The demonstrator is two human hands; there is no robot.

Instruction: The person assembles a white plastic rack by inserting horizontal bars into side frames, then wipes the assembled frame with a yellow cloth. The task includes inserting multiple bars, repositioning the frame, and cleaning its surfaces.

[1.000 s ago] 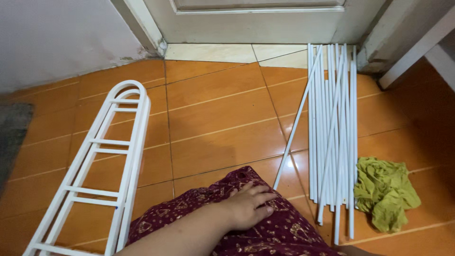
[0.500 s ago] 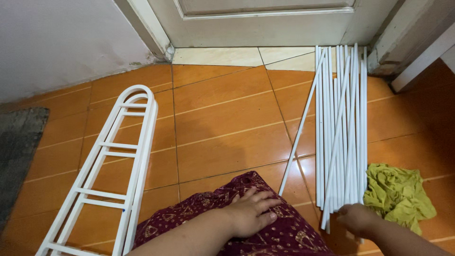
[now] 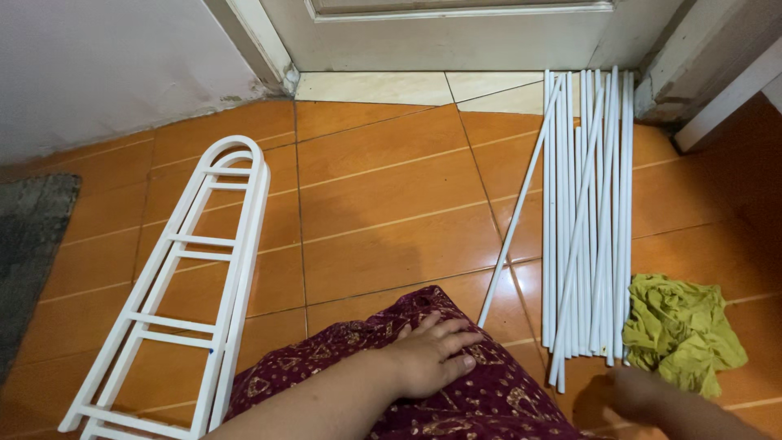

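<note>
My left hand lies flat, fingers spread, on the maroon patterned cloth over my lap. My right hand is blurred low at the right, just below the near ends of the white rods and beside the crumpled yellow-green cloth; it holds nothing that I can see. Several long white rods lie side by side on the orange tiled floor, one slanted across the others. Two stacked white ladder-shaped frames with rounded tops lie on the floor to the left.
A white door and its frame close the far side, with a pale tile threshold. A white wall runs on the left, and a grey mat lies at the left edge. A white slanted board stands at far right.
My right hand has come into view at the lower right near the rod ends and the cloth. My left hand stays on my lap. The view has shifted slightly.
</note>
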